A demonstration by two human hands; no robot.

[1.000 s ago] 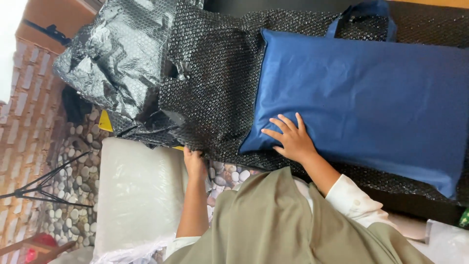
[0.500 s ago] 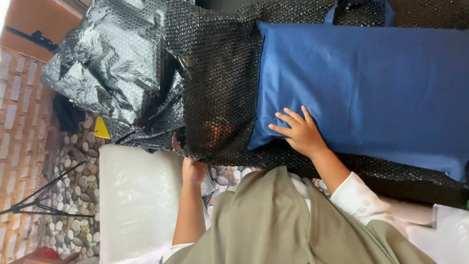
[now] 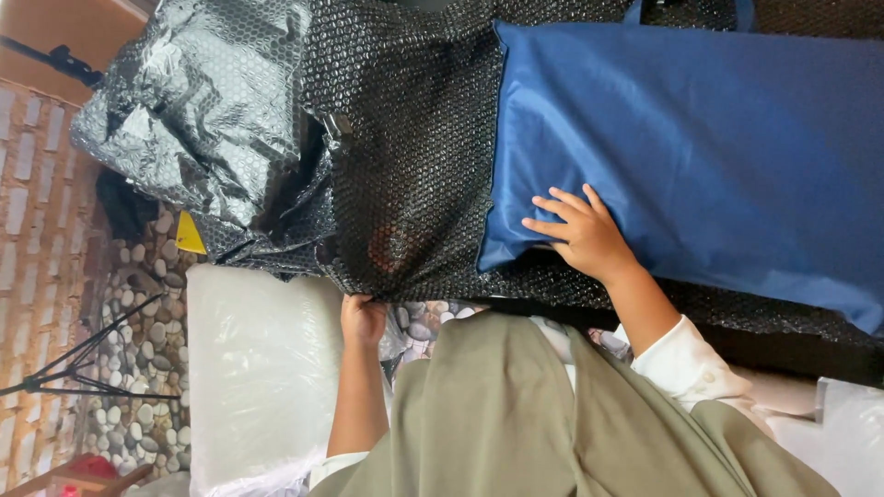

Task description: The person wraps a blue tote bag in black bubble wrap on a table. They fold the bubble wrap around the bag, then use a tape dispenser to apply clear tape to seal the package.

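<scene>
Pebble-print flooring (image 3: 138,359) and a brick-pattern wall (image 3: 41,230) sit off to one side, and your work surface is basically one big sheet of black bubble wrap (image 3: 414,156) spread out flat. On top of it lies the dark blue fabric bag with carry handles (image 3: 700,156), soft and pillow-shaped, smooth woven cloth, filling most of the far half of the sheet.

Your right hand (image 3: 585,237) is spread flat, fingers fanned, pressing the bag's near corner. Your left hand (image 3: 364,317) is closed, pinching the near edge of the bubble wrap and lifting it a bit.

Stuff that could bite you: that wrap looks slick and springy, so a pinch on just the edge may slip. If you pull while the bag is only pinned at one corner, it'll probably skew on the sheet. The crumpled shiny black plastic (image 3: 203,120) at the sheet's far corner could snag too. A white plastic-covered bundle (image 3: 262,368) sits just beside your left wrist.
</scene>
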